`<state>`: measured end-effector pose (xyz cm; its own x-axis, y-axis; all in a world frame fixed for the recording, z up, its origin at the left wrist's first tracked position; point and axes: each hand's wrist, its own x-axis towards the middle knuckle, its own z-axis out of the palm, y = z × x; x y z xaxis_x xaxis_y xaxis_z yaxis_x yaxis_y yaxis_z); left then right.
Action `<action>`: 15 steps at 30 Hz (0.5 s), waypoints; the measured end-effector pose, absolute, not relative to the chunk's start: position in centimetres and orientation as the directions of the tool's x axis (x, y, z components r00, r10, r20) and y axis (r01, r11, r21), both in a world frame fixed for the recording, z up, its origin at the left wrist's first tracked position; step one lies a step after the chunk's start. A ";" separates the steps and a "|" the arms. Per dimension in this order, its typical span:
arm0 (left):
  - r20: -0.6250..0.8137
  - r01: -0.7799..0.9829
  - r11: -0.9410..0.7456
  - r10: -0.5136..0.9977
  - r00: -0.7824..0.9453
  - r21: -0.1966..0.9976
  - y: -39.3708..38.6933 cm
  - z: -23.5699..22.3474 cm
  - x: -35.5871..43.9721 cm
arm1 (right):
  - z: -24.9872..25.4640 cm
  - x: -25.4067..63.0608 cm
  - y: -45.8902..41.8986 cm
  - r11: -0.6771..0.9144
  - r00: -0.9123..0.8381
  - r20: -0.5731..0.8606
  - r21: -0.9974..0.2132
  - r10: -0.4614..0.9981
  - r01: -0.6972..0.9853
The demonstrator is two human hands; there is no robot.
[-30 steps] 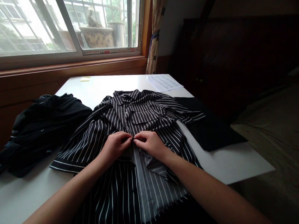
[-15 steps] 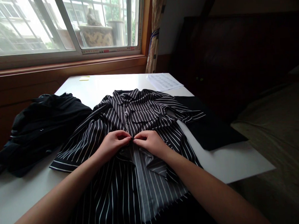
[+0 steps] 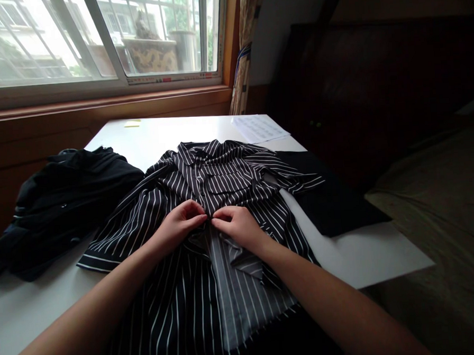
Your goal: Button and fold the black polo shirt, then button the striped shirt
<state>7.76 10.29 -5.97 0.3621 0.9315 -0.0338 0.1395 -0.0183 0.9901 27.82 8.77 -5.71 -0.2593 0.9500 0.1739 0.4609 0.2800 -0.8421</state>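
Note:
A black shirt with white stripes point(image 3: 229, 186) lies front up on a white table point(image 3: 376, 255), its collar at the far end. Buttons show on the upper placket, and below my hands the front hangs apart, baring the greyish inner side. My left hand point(image 3: 182, 221) pinches the placket edge at the shirt's middle between thumb and fingers. Right beside it, my right hand point(image 3: 237, 225) pinches the opposite edge, the fingertips of both hands almost meeting. Whatever small part sits between the fingertips, perhaps a button, is hidden.
Dark clothes point(image 3: 67, 202) are heaped at the left of the table. A flat black cloth point(image 3: 337, 204) lies on the right, partly under a sleeve. Printed paper sheets point(image 3: 259, 127) and a yellow note point(image 3: 132, 123) rest at the far end, below a window point(image 3: 162, 38).
The fingers of my left hand have shifted slightly upward at the placket, while my right hand keeps its pinch. The shirt stays in place; the view has moved a little.

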 end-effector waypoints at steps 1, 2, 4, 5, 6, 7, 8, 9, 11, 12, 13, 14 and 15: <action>-0.034 0.131 -0.017 0.928 0.371 0.991 10.3 -6.0 7.7 | -5.7 27.8 8.7 0.287 -0.257 0.183 -0.838 0.949 0.463; -0.031 0.124 -0.017 0.925 0.378 0.992 10.3 -6.0 7.7 | -5.6 27.8 8.6 0.296 -0.256 0.193 -0.834 0.947 0.466; -0.024 0.112 -0.021 0.922 0.385 0.993 10.4 -6.1 7.7 | -5.5 27.7 8.5 0.313 -0.252 0.214 -0.826 0.944 0.469; -0.018 0.105 -0.025 0.922 0.387 0.994 10.4 -6.2 7.7 | -5.5 27.6 8.4 0.322 -0.252 0.225 -0.823 0.941 0.468; -0.010 0.099 -0.030 0.923 0.384 0.995 10.4 -6.3 7.7 | -5.5 27.6 8.3 0.330 -0.253 0.235 -0.822 0.939 0.463; -0.005 0.095 -0.034 0.925 0.380 0.995 10.4 -6.4 7.7 | -5.5 27.6 8.3 0.338 -0.253 0.245 -0.822 0.936 0.458; -0.001 0.093 -0.036 0.926 0.376 0.995 10.4 -6.4 7.7 | -5.5 27.5 8.3 0.345 -0.250 0.254 -0.821 0.934 0.455; 0.001 0.090 -0.037 0.928 0.373 0.995 10.4 -6.4 7.7 | -5.5 27.5 8.3 0.352 -0.245 0.265 -0.818 0.933 0.455; -0.004 0.082 -0.029 0.928 0.372 0.996 10.2 -6.3 7.8 | -5.5 27.6 8.4 0.359 -0.231 0.280 -0.809 0.932 0.466; -0.010 0.078 -0.021 0.928 0.373 0.997 10.2 -6.3 7.8 | -5.6 27.6 8.4 0.361 -0.227 0.285 -0.803 0.931 0.474; -0.016 0.075 -0.013 0.928 0.373 0.997 10.1 -6.2 7.9 | -5.6 27.7 8.5 0.363 -0.227 0.287 -0.798 0.931 0.481; -0.019 0.074 -0.008 0.930 0.368 0.997 10.0 -6.1 7.9 | -5.6 27.7 8.5 0.365 -0.231 0.286 -0.794 0.930 0.486; -0.022 0.076 -0.006 0.932 0.362 0.997 10.0 -6.0 8.0 | -5.5 27.8 8.5 0.366 -0.233 0.287 -0.792 0.929 0.489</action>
